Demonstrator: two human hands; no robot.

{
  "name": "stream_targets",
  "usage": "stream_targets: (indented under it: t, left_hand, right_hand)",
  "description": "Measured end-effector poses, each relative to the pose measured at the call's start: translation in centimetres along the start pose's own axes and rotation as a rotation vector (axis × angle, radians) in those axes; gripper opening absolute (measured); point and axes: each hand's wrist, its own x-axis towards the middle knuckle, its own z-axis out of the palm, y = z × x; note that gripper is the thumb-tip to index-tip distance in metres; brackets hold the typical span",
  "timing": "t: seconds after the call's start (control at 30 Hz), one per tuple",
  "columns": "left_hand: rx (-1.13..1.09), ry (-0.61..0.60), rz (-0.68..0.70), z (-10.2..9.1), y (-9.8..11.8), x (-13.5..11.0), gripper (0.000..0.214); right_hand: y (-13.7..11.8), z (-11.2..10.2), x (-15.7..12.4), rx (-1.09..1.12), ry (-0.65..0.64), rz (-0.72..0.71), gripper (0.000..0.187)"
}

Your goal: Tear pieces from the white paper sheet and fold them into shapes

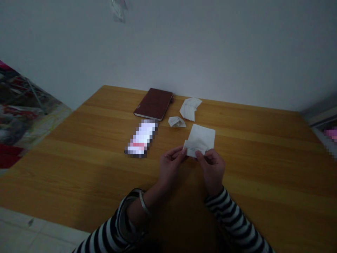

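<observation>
Between my two hands is a small white piece of paper (191, 148) with a faint line of print. My left hand (171, 163) pinches its left end between thumb and fingers. On the other end, my right hand (212, 168) grips the lower right edge with thumb and bent fingers. Just behind it lies a white square of paper (204, 135), partly covered by the held piece; whether the two are joined I cannot tell. A folded white paper (177, 122) rests farther back, near a fanned stack of white slips (190, 108).
A dark red-brown notebook (154, 103) lies near the back edge of the wooden table (250, 140). In front of it is a phone (142, 137) with a lit, blurred screen. A pale wall (210, 49) stands behind the table. Cluttered items (21, 95) sit at the far left.
</observation>
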Motion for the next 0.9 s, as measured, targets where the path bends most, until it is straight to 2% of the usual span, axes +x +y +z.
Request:
stream_targets:
  t: [0.13, 0.27, 0.37, 0.53, 0.7, 0.77, 0.9]
  left_hand:
    - [-0.004, -0.001, 0.017, 0.0, -0.1, -0.1, 0.030]
    - [0.016, -0.006, 0.016, -0.1, -0.3, -0.1, 0.030]
    - [0.038, 0.003, 0.018, -0.2, -0.2, 0.0, 0.030]
    - [0.206, -0.050, 0.026, -0.6, 0.7, 0.6, 0.024]
    - [0.430, -0.174, 0.018, -0.7, 1.0, 0.9, 0.014]
    - [0.440, -0.164, 0.005, -0.7, 0.9, 1.0, 0.017]
    - [0.378, -0.165, -0.115, -0.6, 0.9, 1.0, 0.035]
  right_hand:
    - [-0.7, 0.4, -0.3, 0.097, 0.027, 0.029, 0.033]
    - [-0.9, 0.5, -0.4, 0.116, 0.029, 0.072, 0.053]
    - [-0.6, 0.1, -0.1, 0.057, -0.013, 0.098, 0.049]
    - [-0.6, -1.5, 1.3, -0.147, -0.315, 0.111, 0.023]
    - [-1.2, -2.9, 2.3, -0.607, -0.549, -0.152, 0.028]
    - [-1.1, -2.9, 2.1, -0.726, -0.544, -0.252, 0.029]
    - [-0.4, -1.9, 0.8, -0.656, -0.338, -0.307, 0.032]
